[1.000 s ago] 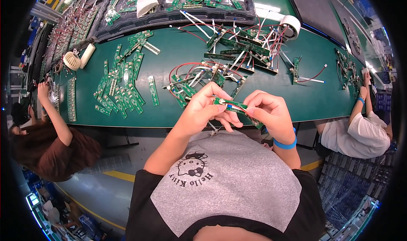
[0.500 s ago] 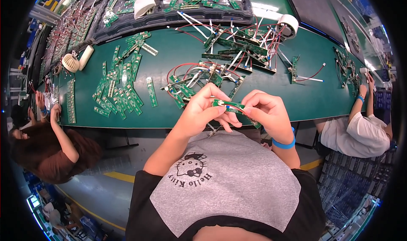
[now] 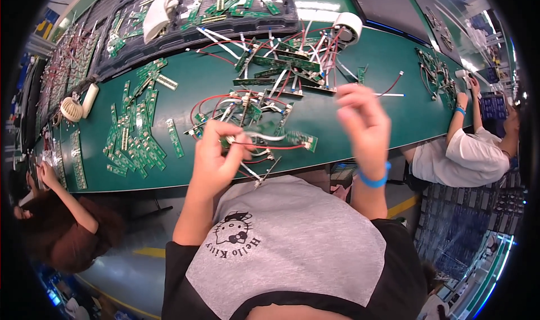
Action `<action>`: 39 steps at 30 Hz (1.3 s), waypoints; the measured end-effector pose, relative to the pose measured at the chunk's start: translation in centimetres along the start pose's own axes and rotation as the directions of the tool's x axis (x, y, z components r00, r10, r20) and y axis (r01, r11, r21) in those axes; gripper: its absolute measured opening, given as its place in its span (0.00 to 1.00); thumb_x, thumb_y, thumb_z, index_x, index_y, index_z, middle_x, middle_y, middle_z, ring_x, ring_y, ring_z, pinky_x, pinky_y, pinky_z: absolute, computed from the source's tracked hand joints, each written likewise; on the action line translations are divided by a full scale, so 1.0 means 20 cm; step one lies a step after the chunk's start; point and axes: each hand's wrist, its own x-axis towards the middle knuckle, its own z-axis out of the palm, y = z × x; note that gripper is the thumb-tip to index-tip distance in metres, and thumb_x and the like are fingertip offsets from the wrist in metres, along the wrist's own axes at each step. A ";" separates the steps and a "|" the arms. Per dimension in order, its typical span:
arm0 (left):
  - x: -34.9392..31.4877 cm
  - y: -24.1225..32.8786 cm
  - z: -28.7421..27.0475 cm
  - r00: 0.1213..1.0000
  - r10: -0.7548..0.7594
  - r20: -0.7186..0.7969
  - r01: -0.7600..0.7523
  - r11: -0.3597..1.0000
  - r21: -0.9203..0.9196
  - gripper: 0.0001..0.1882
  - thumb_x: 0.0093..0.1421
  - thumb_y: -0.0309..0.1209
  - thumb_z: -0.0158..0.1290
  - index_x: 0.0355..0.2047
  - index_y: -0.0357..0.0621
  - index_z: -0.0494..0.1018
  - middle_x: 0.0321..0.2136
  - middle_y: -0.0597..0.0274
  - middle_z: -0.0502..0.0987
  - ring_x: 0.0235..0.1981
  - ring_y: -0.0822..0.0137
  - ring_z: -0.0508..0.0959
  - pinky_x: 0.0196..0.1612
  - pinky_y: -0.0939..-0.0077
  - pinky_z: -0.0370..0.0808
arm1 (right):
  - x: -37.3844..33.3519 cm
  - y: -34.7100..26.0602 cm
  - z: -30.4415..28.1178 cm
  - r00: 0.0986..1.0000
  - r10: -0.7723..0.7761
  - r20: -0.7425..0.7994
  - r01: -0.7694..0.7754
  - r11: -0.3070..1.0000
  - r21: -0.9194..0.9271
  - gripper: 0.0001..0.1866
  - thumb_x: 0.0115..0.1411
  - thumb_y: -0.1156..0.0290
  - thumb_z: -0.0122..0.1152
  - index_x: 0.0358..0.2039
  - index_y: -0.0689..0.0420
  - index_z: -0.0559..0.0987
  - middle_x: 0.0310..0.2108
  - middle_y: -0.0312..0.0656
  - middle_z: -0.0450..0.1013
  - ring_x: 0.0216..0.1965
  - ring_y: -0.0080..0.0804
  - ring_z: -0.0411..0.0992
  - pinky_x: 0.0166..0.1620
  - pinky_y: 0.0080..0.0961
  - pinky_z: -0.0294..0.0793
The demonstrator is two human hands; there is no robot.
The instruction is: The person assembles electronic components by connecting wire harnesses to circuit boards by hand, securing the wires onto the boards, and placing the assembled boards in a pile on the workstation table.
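Observation:
My left hand (image 3: 216,154) is closed on one end of a narrow green circuit board (image 3: 310,143), which stretches to the right, partly blurred. A red wire and a white ribbon cable run along that board. My right hand (image 3: 365,126), with a blue wristband, is raised apart from it; the fingers are loosely bent, a little smeared, and nothing shows in them. Just beyond its fingertips lies another wired board (image 3: 361,75). Behind my left hand sits a tangle of wired boards (image 3: 247,102), and one more board (image 3: 268,172) hangs over the table's front edge.
Farther back is a heap of wired boards (image 3: 292,64) beside a white handheld fan (image 3: 348,28). Loose bare boards (image 3: 135,137) cover the left side. A black tray (image 3: 180,51) bears boards and a white glove (image 3: 162,15). Co-workers sit left and right, with a cream fan (image 3: 72,109) at left.
Both hands were together on the board. My right hand has let go and moved up and right; my left hand has moved left with the board. The whole view has shifted.

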 end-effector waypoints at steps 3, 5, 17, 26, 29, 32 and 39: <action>0.06 -0.01 -0.10 0.976 0.186 -0.114 -0.145 0.943 0.301 0.07 0.54 0.20 0.47 0.34 0.38 0.63 0.21 0.58 0.73 0.20 0.73 0.74 0.23 0.81 0.71 | 0.03 0.06 -0.21 0.936 0.021 -0.351 -0.050 0.996 -0.072 0.08 0.52 0.77 0.56 0.35 0.61 0.72 0.41 0.40 0.67 0.35 0.21 0.66 0.39 0.16 0.66; 0.08 -0.02 -0.17 0.976 0.211 -0.057 -0.131 0.772 0.622 0.09 0.51 0.21 0.51 0.34 0.40 0.66 0.23 0.58 0.72 0.19 0.71 0.73 0.22 0.80 0.69 | 0.03 0.15 -0.34 0.892 0.053 -0.449 -0.130 0.981 -0.143 0.13 0.53 0.77 0.56 0.40 0.61 0.70 0.44 0.40 0.65 0.33 0.19 0.66 0.36 0.14 0.67; -0.04 -0.06 -0.57 0.894 0.216 -0.393 0.143 0.693 0.707 0.11 0.46 0.20 0.47 0.32 0.40 0.67 0.27 0.61 0.69 0.24 0.67 0.68 0.30 0.75 0.67 | 0.11 0.45 -0.46 0.932 0.180 -0.314 -0.230 0.965 -0.130 0.15 0.59 0.70 0.50 0.46 0.60 0.71 0.34 0.35 0.72 0.27 0.13 0.64 0.27 0.09 0.59; 0.35 -0.08 -0.65 0.851 0.024 -0.524 0.502 0.251 0.827 0.22 0.53 0.48 0.49 0.24 0.38 0.72 0.24 0.52 0.75 0.26 0.53 0.75 0.30 0.64 0.70 | 0.14 0.39 -0.49 0.896 0.082 -0.436 -0.175 0.968 -0.178 0.11 0.59 0.71 0.49 0.40 0.62 0.74 0.29 0.36 0.71 0.28 0.17 0.65 0.31 0.14 0.62; 0.47 -0.15 -0.66 0.844 0.012 -0.537 0.528 0.163 0.833 0.29 0.52 0.56 0.46 0.23 0.37 0.73 0.24 0.47 0.75 0.30 0.48 0.76 0.32 0.58 0.71 | 0.10 0.30 -0.48 0.890 0.136 -0.436 -0.044 0.976 0.215 0.08 0.58 0.73 0.48 0.31 0.64 0.73 0.26 0.40 0.71 0.26 0.23 0.67 0.30 0.17 0.64; 0.58 -0.21 -0.65 0.864 0.000 -0.504 0.499 0.142 0.855 0.27 0.52 0.53 0.46 0.28 0.38 0.74 0.29 0.47 0.76 0.33 0.48 0.76 0.35 0.57 0.72 | 0.03 0.18 -0.40 0.892 0.145 -0.427 -0.087 0.984 0.153 0.08 0.58 0.70 0.49 0.28 0.62 0.73 0.21 0.36 0.68 0.17 0.16 0.60 0.18 0.11 0.55; 0.52 -0.19 -0.77 0.916 0.057 -0.398 0.359 0.328 0.874 0.14 0.48 0.36 0.47 0.23 0.34 0.69 0.22 0.45 0.73 0.24 0.49 0.75 0.29 0.59 0.71 | 0.03 0.07 -0.21 0.929 0.336 -0.154 -0.287 0.919 0.270 0.13 0.59 0.65 0.50 0.31 0.61 0.78 0.17 0.30 0.67 0.16 0.11 0.55 0.19 0.09 0.53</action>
